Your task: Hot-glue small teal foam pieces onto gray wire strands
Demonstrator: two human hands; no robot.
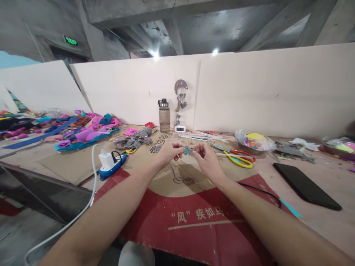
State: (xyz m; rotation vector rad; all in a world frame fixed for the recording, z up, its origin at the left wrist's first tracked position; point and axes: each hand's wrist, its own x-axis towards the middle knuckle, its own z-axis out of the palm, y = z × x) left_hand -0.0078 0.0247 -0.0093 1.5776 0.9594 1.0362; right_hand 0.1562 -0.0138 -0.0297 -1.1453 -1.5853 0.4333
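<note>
My left hand (169, 153) is closed in a pinch at one edge of a small teal felt piece (186, 150), held above the cardboard sheet (163, 184). On the other side of that piece, my right hand (205, 157) pinches something small and greyish that I cannot make out. Below the hands, a thin grey cord (178, 179) lies in loops on the cardboard. A pile of grey felt pieces (133, 139) with pink dots is to the left of my left hand. Yellow-handled scissors (240, 161) and red-handled scissors (245, 154) lie to the right of my right hand.
A water bottle (164, 117) and a small white digital clock (180, 129) stand at the back, near a grey moon-shaped hanging ornament (181, 88). A power strip (112, 168) sits left, a black phone (306, 186) right. A metal bowl (256, 149) holds wrapped materials; colourful felt (88, 133) is heaped left.
</note>
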